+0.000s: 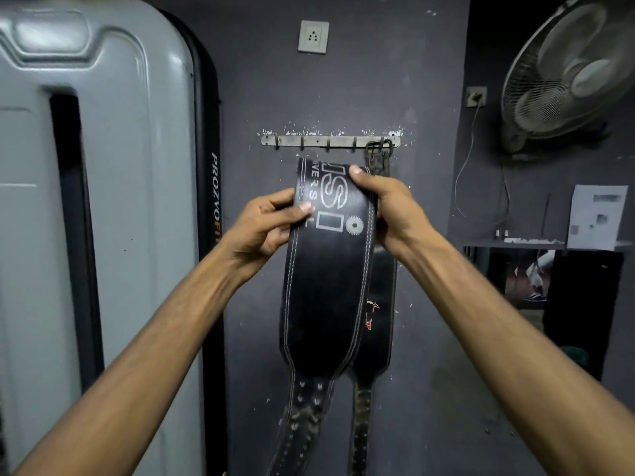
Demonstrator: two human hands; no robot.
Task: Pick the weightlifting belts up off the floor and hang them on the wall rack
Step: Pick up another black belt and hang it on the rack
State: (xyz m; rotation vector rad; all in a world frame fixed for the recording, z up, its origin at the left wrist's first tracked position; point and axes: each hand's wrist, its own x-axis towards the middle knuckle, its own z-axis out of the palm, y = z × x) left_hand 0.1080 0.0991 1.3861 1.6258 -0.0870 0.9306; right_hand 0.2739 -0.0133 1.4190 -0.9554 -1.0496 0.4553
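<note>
I hold a wide black leather weightlifting belt (326, 286) with white lettering up against the dark wall, just below the metal hook rack (319, 141). My left hand (264, 228) pinches its left edge, thumb on the front. My right hand (385, 204) grips its right edge, thumb near the top. The belt's holed strap end hangs down out of view. Behind it, a second black belt (381, 304) hangs by its buckle from a hook at the rack's right end. The held belt's top end is folded over and its buckle is hidden.
A large grey machine housing (103, 201) fills the left side, close to the rack. A wall fan (570, 73) is mounted at the upper right, with a plugged cable below. A socket plate (313, 36) sits above the rack. A shelf with a paper sheet (594, 218) is at the right.
</note>
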